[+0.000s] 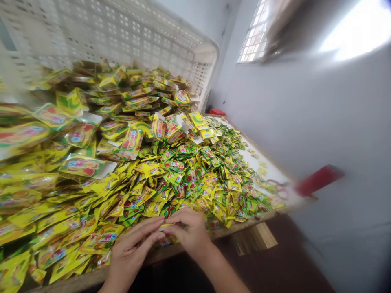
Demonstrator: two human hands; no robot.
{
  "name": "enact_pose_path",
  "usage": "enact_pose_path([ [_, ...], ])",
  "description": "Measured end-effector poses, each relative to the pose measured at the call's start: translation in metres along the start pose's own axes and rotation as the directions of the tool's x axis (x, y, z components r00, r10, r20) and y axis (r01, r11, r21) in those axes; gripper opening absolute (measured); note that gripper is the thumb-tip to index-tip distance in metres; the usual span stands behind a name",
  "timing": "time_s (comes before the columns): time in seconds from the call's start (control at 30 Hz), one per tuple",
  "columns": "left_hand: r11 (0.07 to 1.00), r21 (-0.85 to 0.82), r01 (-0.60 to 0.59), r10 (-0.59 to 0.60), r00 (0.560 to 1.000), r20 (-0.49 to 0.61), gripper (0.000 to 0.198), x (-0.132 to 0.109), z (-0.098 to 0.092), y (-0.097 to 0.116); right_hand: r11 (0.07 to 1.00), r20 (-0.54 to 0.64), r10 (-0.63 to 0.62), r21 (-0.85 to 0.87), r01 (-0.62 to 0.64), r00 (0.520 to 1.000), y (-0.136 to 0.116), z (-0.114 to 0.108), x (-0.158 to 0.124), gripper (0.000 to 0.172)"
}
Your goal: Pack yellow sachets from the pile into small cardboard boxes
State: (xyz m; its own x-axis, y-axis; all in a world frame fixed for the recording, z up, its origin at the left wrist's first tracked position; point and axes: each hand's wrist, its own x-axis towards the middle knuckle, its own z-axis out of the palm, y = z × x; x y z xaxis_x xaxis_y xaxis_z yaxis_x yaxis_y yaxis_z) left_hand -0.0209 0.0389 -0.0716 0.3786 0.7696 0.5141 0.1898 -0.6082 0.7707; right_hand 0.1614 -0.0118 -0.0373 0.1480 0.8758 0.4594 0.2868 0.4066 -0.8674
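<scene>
My left hand [133, 248] and my right hand [191, 232] meet at the near edge of the table, fingertips close together. Between them they pinch a small yellow box [165, 226], mostly covered by the fingers, with a bit of whitish edge showing. Just beyond the hands lies a deep heap of yellow and green sachets [183, 179] with red fruit prints. Small printed cartons [82, 166], several with white end flaps open, lie on the heap's left and middle.
A white perforated plastic crate [146, 36] lies tipped on its side at the back left, cartons spilling from it. At the table's right corner are a red object [319, 180] and red-handled scissors [279, 188]. A pale wall [320, 114] borders the right side.
</scene>
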Motion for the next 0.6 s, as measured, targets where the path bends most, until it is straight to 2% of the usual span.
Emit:
enact_pose_path([
  [0.1,0.994,0.056,-0.093,0.088,0.993,0.075,0.032,-0.001,0.0,0.001,0.995,-0.001,-0.055,-0.083,0.055,0.998,0.002,-0.001,-0.009,0.012],
  [0.2,0.988,0.076,-0.137,0.128,0.986,0.11,0.033,-0.003,0.001,0.002,0.97,0.015,-0.116,-0.213,0.117,0.993,0.003,0.0,-0.023,0.019],
  [0.3,0.99,0.022,-0.137,0.135,0.987,0.082,0.029,-0.005,0.004,0.004,0.937,0.135,-0.154,-0.294,0.189,0.979,-0.002,-0.006,-0.028,0.023],
  [0.37,0.995,0.024,-0.097,0.094,0.988,0.124,0.032,-0.006,0.008,0.006,0.923,0.181,-0.134,-0.335,0.189,0.974,-0.005,-0.021,-0.019,0.021],
  [0.4,0.997,0.039,-0.072,0.064,0.984,0.166,0.036,-0.006,0.01,0.008,0.914,0.15,-0.106,-0.376,0.156,0.983,-0.006,-0.032,-0.009,0.021],
  [0.43,0.997,0.057,-0.046,0.033,0.976,0.214,0.039,-0.005,0.012,0.009,0.895,0.062,-0.084,-0.435,0.103,0.995,-0.005,-0.044,0.003,0.023],
  [0.47,0.997,0.067,-0.028,0.01,0.968,0.252,0.042,-0.005,0.014,0.01,0.854,-0.09,-0.039,-0.52,-0.014,0.995,-0.004,-0.057,0.017,0.026],
  [0.5,0.998,0.066,-0.019,0.0,0.962,0.273,0.042,-0.005,0.016,0.011,0.764,-0.247,0.027,-0.62,-0.18,0.969,-0.002,-0.07,0.032,0.023],
  [0.53,0.998,0.056,-0.016,0.0,0.962,0.272,0.042,-0.005,0.017,0.013,0.628,-0.366,0.108,-0.696,-0.349,0.924,0.001,-0.081,0.047,0.021],
  [0.57,0.999,0.044,-0.014,0.002,0.968,0.251,0.039,-0.006,0.016,0.014,0.506,-0.436,0.182,-0.727,-0.464,0.881,0.004,-0.091,0.059,0.025],
  [0.6,0.999,0.036,0.0,-0.008,0.98,0.199,0.037,-0.007,0.014,0.017,0.443,-0.471,0.213,-0.735,-0.514,0.856,0.008,-0.099,0.07,0.031],
])
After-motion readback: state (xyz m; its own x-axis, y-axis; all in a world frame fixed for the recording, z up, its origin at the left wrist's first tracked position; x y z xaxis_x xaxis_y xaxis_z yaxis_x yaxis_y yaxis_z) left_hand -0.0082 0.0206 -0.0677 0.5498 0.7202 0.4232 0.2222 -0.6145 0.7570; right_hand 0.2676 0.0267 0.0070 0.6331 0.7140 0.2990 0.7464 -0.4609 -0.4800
